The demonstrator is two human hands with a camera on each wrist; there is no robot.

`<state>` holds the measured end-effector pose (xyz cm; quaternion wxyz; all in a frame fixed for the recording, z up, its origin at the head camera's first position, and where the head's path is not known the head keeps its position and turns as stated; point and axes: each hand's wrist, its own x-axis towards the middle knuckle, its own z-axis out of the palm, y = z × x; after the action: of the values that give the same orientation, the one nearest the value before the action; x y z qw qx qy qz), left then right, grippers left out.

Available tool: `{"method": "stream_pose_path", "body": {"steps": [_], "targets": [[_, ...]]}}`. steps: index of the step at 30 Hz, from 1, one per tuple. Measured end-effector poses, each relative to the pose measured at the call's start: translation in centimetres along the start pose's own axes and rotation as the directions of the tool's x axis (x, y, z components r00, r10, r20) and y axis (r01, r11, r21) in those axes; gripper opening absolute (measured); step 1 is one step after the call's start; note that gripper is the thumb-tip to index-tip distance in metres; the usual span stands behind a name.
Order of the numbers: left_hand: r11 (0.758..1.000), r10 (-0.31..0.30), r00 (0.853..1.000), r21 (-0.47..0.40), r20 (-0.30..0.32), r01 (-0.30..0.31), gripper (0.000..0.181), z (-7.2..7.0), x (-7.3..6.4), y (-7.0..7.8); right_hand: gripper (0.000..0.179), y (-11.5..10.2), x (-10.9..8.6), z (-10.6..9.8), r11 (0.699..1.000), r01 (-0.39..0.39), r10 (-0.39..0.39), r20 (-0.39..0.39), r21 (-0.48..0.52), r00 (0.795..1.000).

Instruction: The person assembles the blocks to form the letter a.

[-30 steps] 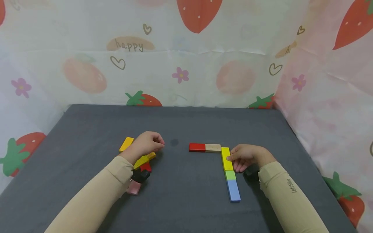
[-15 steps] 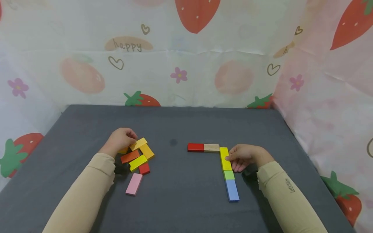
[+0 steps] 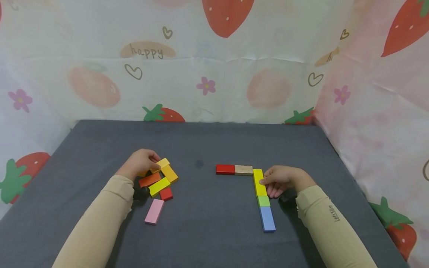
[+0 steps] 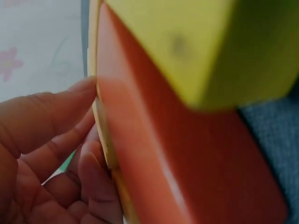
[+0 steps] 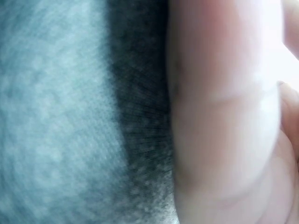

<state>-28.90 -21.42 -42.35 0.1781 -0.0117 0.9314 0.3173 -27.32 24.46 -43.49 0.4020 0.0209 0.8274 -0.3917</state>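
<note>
My left hand reaches over the back of a loose cluster of flat wooden blocks at the left. It pinches the pale yellow block there, partly covering it. In the left wrist view the thumb lies against a thin yellow edge, beside a large orange block and a bright yellow block. At the right, my right hand rests beside the upright row, its thumb tip on the long yellow block. The right wrist view shows mostly a blurred finger close over the grey cloth.
Below the long yellow block lie a green block and a blue block. A red block and a plain wood block run left from its top. A pink block lies in front of the cluster on the grey tabletop.
My left hand has moved left from beyond the cluster's right side to the pale yellow block at its back, uncovering most of the cluster. The right hand keeps its place at the row.
</note>
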Motion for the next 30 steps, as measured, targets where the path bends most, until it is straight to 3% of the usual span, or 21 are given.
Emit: {"method": "stream_pose_path", "body": {"steps": [17,30], "targets": [[0.982,0.057,0.998,0.178,0.012,-0.058,0.026,0.6,-0.4,1.3,0.023,-0.2,-0.1,0.0,1.000,-0.005,0.005,0.012,0.000,1.000],[0.997,0.019,1.000,0.081,-0.004,-0.019,0.018,0.3,-0.8,1.5,0.021,0.0,-0.1,-0.2,1.000,0.020,-0.020,0.030,-0.003,0.999]]}}
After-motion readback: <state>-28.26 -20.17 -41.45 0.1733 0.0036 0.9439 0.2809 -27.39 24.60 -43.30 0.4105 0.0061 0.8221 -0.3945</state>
